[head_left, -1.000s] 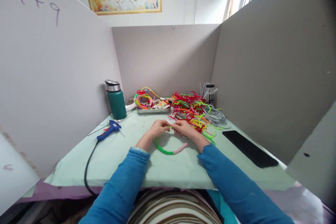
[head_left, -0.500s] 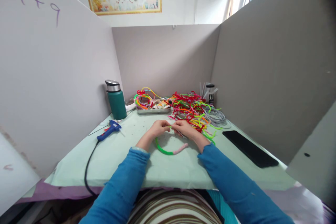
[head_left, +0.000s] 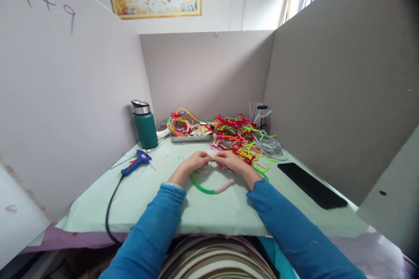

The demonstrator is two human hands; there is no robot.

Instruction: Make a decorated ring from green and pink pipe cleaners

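A curved strip wrapped in fuzzy pipe cleaner (head_left: 203,190), green with a pink end, arcs below my hands over the table. My left hand (head_left: 197,161) pinches it near its upper end, fingers pressed together. Facing it, my right hand (head_left: 229,160) is also closed in a pinch, its fingertips almost meeting the left ones. A small yellow-green bit of the pipe cleaner shows between the two sets of fingertips. A thin pale length sticks out beneath my right fingers; what it is I cannot tell.
A blue glue gun (head_left: 135,162) lies at left with its cord over the front edge. Behind it stands a green bottle (head_left: 145,128). Farther back are a metal tray (head_left: 191,138), a heap of colourful pipe cleaners (head_left: 234,133) and a grey wire coil (head_left: 270,145). A black phone (head_left: 310,185) lies at right.
My left hand has shifted very slightly, and less of the yellow-green bit shows between the fingertips. The curved strip has moved a touch to the left.
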